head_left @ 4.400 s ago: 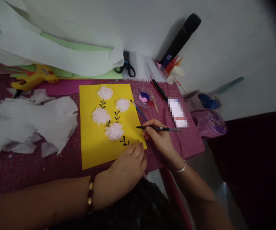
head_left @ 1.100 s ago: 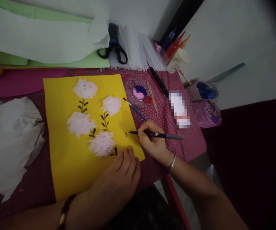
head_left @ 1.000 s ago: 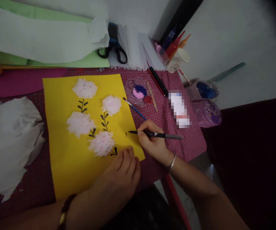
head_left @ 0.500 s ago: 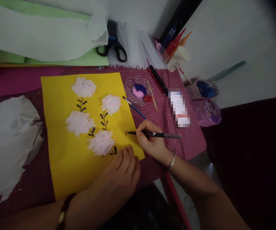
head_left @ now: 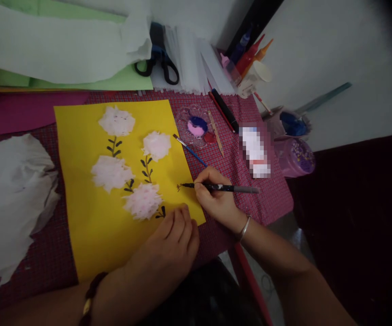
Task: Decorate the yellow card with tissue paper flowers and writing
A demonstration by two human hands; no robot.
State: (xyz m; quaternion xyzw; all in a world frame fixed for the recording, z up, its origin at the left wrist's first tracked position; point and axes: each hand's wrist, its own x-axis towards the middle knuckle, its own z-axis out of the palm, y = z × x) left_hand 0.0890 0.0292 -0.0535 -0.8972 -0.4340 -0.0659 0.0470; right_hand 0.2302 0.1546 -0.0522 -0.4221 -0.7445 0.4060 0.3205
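My right hand [head_left: 218, 192] is closed around a black marker pen [head_left: 225, 187] with a grey end. The pen's tip meets a yellow sheet of paper [head_left: 94, 235] near its right edge, beside some small dark strokes [head_left: 178, 186]. My left hand [head_left: 170, 240] lies on the sheet's lower right part, fingers extended and holding nothing. Several fluffy pale pink paper flowers [head_left: 143, 201] are on the sheet, with dark painted stems and leaves [head_left: 147, 168] between them. Part of the lowest leaf cluster is near my left fingertips.
A thin blue paintbrush [head_left: 191, 150] rests over the sheet's right edge. Beyond are a clear palette [head_left: 185, 120] with paint, a wooden stick [head_left: 215, 133] and black-handled scissors [head_left: 165, 63]. Crumpled white paper [head_left: 12, 194] lies left; paint bottles [head_left: 250, 56] and a pink tub [head_left: 294, 158] stand right.
The camera view has shifted slightly. My right hand still grips the marker pen at the small strokes, which look a little darker; my left hand stays on the sheet.
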